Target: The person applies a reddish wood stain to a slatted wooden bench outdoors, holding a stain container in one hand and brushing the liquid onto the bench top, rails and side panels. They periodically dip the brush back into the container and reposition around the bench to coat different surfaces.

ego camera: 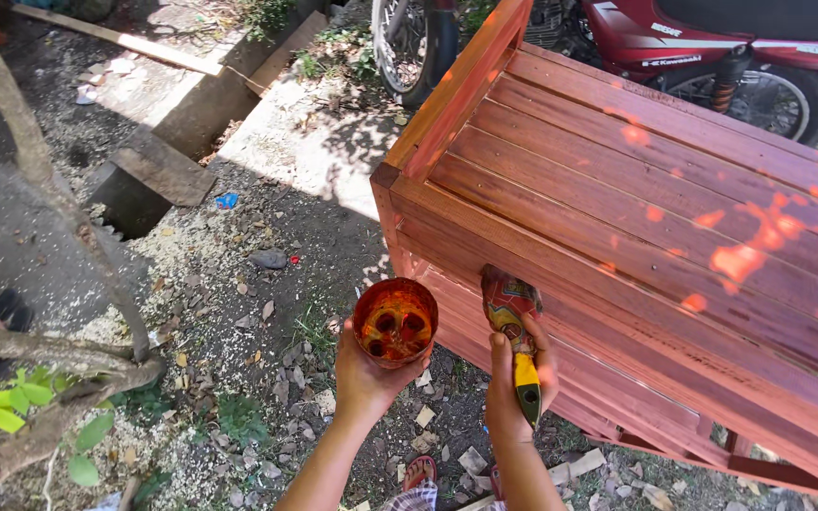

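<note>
Paintbrush [513, 326] upright (bristles up), against wooden bench [636, 218]

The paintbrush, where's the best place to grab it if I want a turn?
Grab the paintbrush by its yellow handle, coming from below, nearest you. The right hand holds it there now. Its bristles at the top are wet with red stain and pressed against the wooden furniture, so that end looks messy.

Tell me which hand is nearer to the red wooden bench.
Right. The right hand holds a paintbrush whose bristles touch the red wooden bench. The left hand holds a cup out to the left, apart from it.
</note>
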`<move>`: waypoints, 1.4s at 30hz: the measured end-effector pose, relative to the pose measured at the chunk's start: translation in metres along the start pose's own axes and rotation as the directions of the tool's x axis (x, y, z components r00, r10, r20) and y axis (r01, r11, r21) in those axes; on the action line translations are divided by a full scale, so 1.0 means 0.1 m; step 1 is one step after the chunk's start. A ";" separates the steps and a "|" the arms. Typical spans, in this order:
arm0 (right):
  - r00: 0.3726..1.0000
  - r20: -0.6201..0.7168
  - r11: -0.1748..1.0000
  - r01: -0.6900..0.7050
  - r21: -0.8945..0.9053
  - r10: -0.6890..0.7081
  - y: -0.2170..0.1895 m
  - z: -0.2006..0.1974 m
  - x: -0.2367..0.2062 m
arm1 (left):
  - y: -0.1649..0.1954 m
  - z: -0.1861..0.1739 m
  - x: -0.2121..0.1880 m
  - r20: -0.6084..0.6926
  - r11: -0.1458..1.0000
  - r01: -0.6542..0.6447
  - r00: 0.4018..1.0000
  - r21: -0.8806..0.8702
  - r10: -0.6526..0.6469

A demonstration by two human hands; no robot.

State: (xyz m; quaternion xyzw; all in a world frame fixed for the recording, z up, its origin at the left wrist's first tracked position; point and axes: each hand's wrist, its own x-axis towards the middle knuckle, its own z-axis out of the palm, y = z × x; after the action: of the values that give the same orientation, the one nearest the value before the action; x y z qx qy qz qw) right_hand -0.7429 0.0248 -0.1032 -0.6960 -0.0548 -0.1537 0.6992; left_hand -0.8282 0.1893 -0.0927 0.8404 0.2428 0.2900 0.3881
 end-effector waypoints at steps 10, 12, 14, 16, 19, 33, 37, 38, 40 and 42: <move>0.902 0.186 0.769 0.429 -0.475 -0.389 -0.26 -0.01 0.11 | -0.07 -0.11 0.13 0.073 0.997 0.053 0.996 -0.053 -0.050; 0.881 0.184 0.780 0.472 -0.411 -0.437 -0.24 0.11 0.10 | -0.07 -0.15 0.12 0.074 0.997 0.029 0.997 -0.074 -0.023; 0.873 0.195 0.786 0.488 -0.380 -0.447 -0.20 0.27 0.12 | -0.08 -0.20 0.11 0.060 0.996 0.025 0.998 -0.085 -0.020; 0.865 0.202 0.795 0.501 -0.342 -0.459 -0.17 0.46 0.13 | -0.10 -0.26 0.11 0.034 0.996 0.039 0.999 -0.083 -0.037; 0.863 0.232 0.814 0.502 -0.293 -0.449 -0.14 0.81 0.13 | -0.13 -0.37 0.10 0.007 0.999 0.034 0.999 -0.002 -0.034; 0.885 0.199 0.834 0.464 -0.300 -0.421 -0.32 0.95 0.17 | -0.24 -0.44 0.07 0.066 0.958 0.147 0.989 -0.246 -0.135; 0.904 0.234 0.851 0.418 -0.318 -0.357 -0.26 1.16 0.21 | -0.20 -0.41 0.06 0.052 0.969 0.166 0.986 -0.181 -0.159; 0.897 0.265 0.849 0.426 -0.312 -0.354 -0.24 1.15 0.22 | -0.19 -0.39 0.06 0.106 0.952 0.231 0.971 -0.202 -0.213; 0.885 0.307 0.835 0.443 -0.325 -0.350 -0.24 1.07 0.23 | -0.15 -0.33 0.08 0.215 0.904 0.358 0.926 -0.235 -0.311; 0.880 0.329 0.813 0.453 -0.366 -0.342 -0.27 0.92 0.23 | -0.11 -0.32 0.05 0.110 0.976 0.133 0.987 -0.175 -0.115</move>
State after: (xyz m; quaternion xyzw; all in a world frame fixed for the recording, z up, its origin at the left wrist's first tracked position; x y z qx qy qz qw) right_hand -0.7165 0.1131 -0.0686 -0.8197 -0.2516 -0.2177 0.4662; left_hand -0.8482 0.2153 -0.0827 0.7980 0.2476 0.2442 0.4922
